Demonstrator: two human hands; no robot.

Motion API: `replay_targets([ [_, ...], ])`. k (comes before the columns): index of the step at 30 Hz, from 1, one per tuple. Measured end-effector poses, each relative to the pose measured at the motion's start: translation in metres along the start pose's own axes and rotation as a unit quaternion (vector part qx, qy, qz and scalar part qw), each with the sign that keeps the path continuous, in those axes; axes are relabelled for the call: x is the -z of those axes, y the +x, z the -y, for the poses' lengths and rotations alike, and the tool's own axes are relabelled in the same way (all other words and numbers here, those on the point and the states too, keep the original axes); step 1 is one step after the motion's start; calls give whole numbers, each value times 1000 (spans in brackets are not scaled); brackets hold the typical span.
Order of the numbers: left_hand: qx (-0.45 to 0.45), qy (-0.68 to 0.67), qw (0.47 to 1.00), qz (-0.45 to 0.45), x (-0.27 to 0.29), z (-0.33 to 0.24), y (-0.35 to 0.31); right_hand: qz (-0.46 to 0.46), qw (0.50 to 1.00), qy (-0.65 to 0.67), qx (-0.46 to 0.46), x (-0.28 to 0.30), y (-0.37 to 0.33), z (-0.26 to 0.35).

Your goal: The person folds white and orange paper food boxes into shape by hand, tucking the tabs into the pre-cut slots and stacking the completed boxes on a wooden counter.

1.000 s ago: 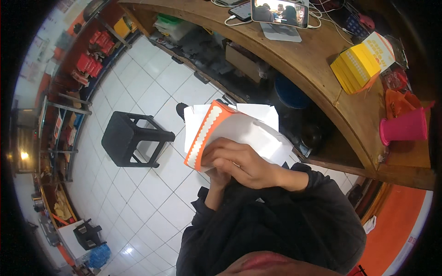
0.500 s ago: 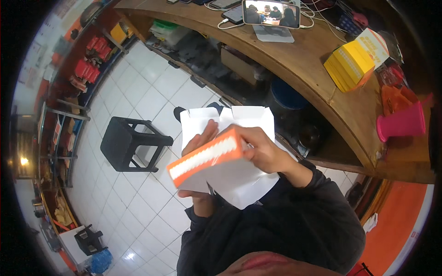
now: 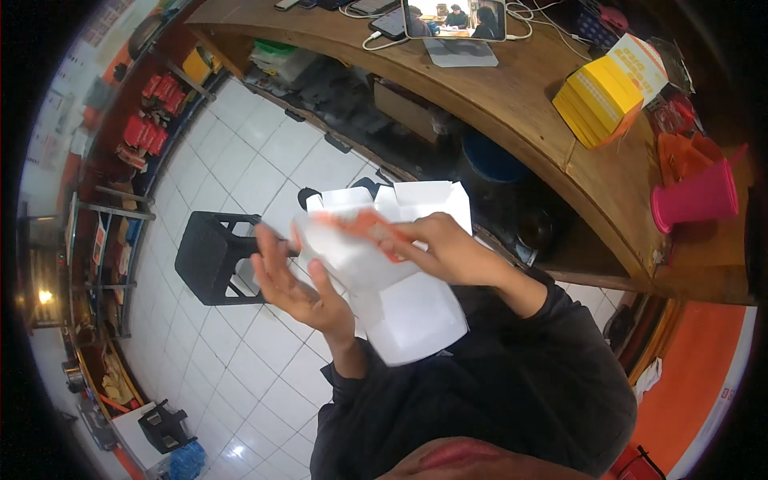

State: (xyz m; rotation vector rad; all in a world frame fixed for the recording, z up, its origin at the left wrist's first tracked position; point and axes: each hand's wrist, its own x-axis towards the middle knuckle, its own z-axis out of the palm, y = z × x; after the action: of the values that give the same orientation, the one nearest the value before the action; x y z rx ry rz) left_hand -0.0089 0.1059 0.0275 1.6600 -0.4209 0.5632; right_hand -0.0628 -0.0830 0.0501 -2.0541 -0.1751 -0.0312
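White paperboard box pieces (image 3: 416, 316) with raised flaps lie over my lap, their plain white faces up. Above them, my right hand (image 3: 452, 248) grips the edge of an orange-and-white paperboard box wall (image 3: 352, 226), which is smeared by motion. Whether this wall is joined to the white board underneath, I cannot tell. My left hand (image 3: 298, 292) is held up at the left side of the board, fingers spread and nothing in it.
A black plastic stool (image 3: 216, 258) stands on the tiled floor to the left. The curved wooden counter (image 3: 520, 104) carries a phone on a stand (image 3: 456, 20), cables, a stack of yellow boxes (image 3: 596, 100) and a pink container (image 3: 694, 200). Shelves line the far left.
My left hand has come off the box and moved left, its fingers spreading. The orange-and-white wall has swung up and away from me, with my right hand still on it.
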Motion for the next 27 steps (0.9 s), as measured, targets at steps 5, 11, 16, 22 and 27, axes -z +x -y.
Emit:
replay_targets([
  [5,-201,235,907,285,-5,-15,7,-35,963,248,-96,-2,-1,-8],
  [11,-38,65,955,286,7,13,-4,-54,976,201,64,-10,-1,-5],
  [16,136,-79,986,59,8,25,-25,-202,971,123,46,9,7,-12],
  [22,161,-131,967,149,-20,28,-36,-124,932,338,-49,2,-12,-56],
  [27,292,-403,851,169,-56,34,-43,-244,910,336,-23,24,-29,-58],
])
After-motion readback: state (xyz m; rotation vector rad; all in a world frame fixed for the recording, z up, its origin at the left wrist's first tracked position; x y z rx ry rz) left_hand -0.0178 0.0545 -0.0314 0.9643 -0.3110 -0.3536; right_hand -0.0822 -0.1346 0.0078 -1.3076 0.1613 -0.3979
